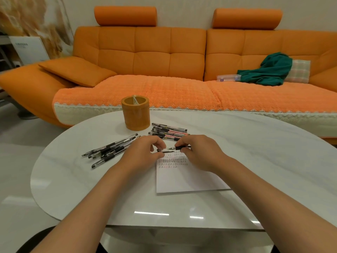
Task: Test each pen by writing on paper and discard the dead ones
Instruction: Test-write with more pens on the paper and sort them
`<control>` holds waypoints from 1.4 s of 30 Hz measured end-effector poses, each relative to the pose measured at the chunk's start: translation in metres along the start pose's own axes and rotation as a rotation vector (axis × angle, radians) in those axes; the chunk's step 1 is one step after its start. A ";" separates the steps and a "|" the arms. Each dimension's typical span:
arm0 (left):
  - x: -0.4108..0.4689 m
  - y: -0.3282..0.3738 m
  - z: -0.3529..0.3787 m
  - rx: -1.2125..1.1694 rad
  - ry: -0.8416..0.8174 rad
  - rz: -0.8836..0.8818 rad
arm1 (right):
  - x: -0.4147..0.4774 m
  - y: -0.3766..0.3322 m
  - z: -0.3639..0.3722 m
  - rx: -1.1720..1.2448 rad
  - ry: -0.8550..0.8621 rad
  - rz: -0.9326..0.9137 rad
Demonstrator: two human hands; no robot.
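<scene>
**PEN AND CAP HELD OVER THE PAPER**

**Hands.** The left hand [144, 154] is hovering over the upper left corner of the paper [182, 179]. Its fingers are curling inward, and thumb and fingertips are pinching a black cap [164, 151]. The right hand [198, 152] is hovering over the upper right part of the paper. Its fingers are curling round the black grip of a pen [183, 147], clamping it between thumb and forefinger. The pen is lying nearly level, with its tip pointing left at the cap. Tip and cap are sitting just beside each other; whether they are touching cannot be told.

**Paper.** The sheet is lying flat on the table [255, 161], in front of the person. Several rows of small written marks, black and red, are showing in its upper part, under and between the hands. The lower part is showing no marks.

**Pens.** The left pile [109, 151] is lying on the table to the left of the left hand, with capped pens fanning out toward the table edge. The rear pile [169, 131] is lying just behind the hands, with its pens running roughly side by side. Both piles are lying off the paper.

**Holder.** An orange round holder [135, 115] is standing upright behind the piles, near the far table edge.

**Surroundings.** An orange sofa [151, 57] is standing behind the table. A green cloth [269, 70], a clear box [228, 77] and a checked cushion [300, 70] are lying on its right seat.
</scene>
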State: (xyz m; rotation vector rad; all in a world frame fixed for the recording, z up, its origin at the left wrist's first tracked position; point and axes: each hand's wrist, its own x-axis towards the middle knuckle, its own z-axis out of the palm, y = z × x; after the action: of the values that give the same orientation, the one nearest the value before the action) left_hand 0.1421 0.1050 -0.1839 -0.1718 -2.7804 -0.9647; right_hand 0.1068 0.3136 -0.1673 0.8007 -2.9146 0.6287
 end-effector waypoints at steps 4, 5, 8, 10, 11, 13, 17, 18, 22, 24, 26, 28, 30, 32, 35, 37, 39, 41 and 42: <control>-0.001 0.005 0.000 -0.056 -0.038 0.005 | -0.001 -0.002 0.001 0.026 -0.048 -0.040; -0.002 0.008 0.001 -0.097 -0.051 -0.003 | -0.001 -0.002 0.002 0.024 -0.052 -0.052; -0.004 0.017 0.002 -0.324 -0.087 -0.056 | -0.003 -0.005 0.003 -0.064 -0.044 -0.135; -0.005 0.022 0.002 -0.478 -0.120 -0.098 | -0.004 -0.008 0.003 -0.136 -0.019 -0.180; -0.006 0.025 0.001 -0.516 -0.131 -0.121 | -0.004 -0.009 0.003 -0.166 -0.001 -0.183; -0.007 0.027 0.000 -0.561 -0.163 -0.165 | -0.004 -0.012 0.003 -0.274 0.036 -0.176; -0.010 0.029 0.000 -0.604 -0.232 -0.241 | -0.004 -0.019 0.008 -0.436 0.140 -0.172; -0.010 0.029 0.000 -0.593 -0.237 -0.246 | -0.003 -0.019 0.009 -0.439 0.163 -0.168; -0.010 0.029 0.001 -0.491 -0.285 -0.270 | -0.003 -0.018 0.017 -0.493 0.133 -0.173; -0.010 0.027 0.001 -0.413 -0.306 -0.256 | -0.001 -0.019 0.019 -0.463 0.117 -0.179; -0.008 0.022 -0.001 -0.370 -0.286 -0.228 | 0.000 -0.018 0.021 -0.376 0.098 -0.176; -0.003 0.014 -0.004 -0.304 -0.214 -0.202 | 0.000 -0.018 0.020 -0.251 0.043 -0.172; 0.001 0.007 -0.008 -0.219 -0.113 -0.176 | 0.000 -0.016 0.019 -0.099 -0.021 -0.142; 0.002 0.000 -0.012 -0.132 -0.035 -0.146 | 0.003 -0.014 0.019 0.005 -0.061 -0.108; -0.002 -0.012 -0.019 0.018 -0.009 -0.140 | 0.011 -0.015 0.019 0.030 -0.057 -0.088; -0.005 -0.025 -0.024 0.142 -0.005 -0.137 | 0.018 -0.013 0.018 0.024 -0.036 -0.072; -0.010 -0.038 -0.033 0.266 0.016 -0.140 | 0.023 -0.012 0.020 0.010 0.013 -0.059; -0.015 -0.049 -0.042 0.403 0.040 -0.151 | 0.028 -0.012 0.022 -0.051 0.071 -0.043; -0.017 -0.053 -0.046 0.461 0.048 -0.155 | 0.032 -0.013 0.024 -0.108 0.094 -0.041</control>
State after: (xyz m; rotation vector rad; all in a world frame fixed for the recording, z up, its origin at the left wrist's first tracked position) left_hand 0.1562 0.0341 -0.1839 0.1339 -2.9118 -0.3255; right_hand 0.0871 0.2790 -0.1793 0.7930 -2.8119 0.4877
